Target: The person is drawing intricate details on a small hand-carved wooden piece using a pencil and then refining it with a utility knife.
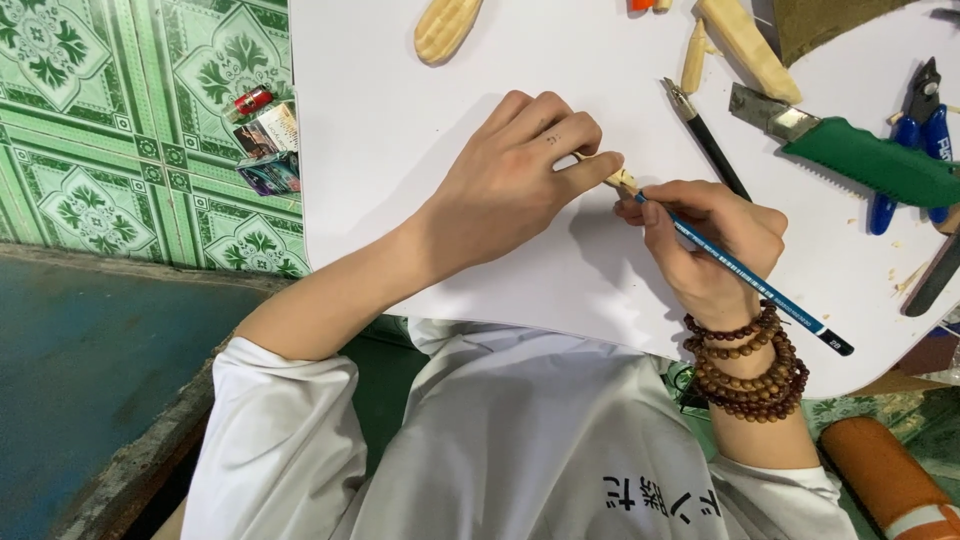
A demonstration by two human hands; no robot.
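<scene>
Small wood piece mostly hidden under fingers (shape unclear); carved wood cut off.

I'm seeing the L hand lying palm-down, fingers curling toward 3 o'clock, forearm running back to 7 o'clock. The R hand is sitting at 3 o'clock of it, fingers pinching in a writing grip, wrist bending back to 5 o'clock.

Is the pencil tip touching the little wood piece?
Touching. The head view shows the blue pencil tip meeting the small wood piece under the left hand.
</scene>
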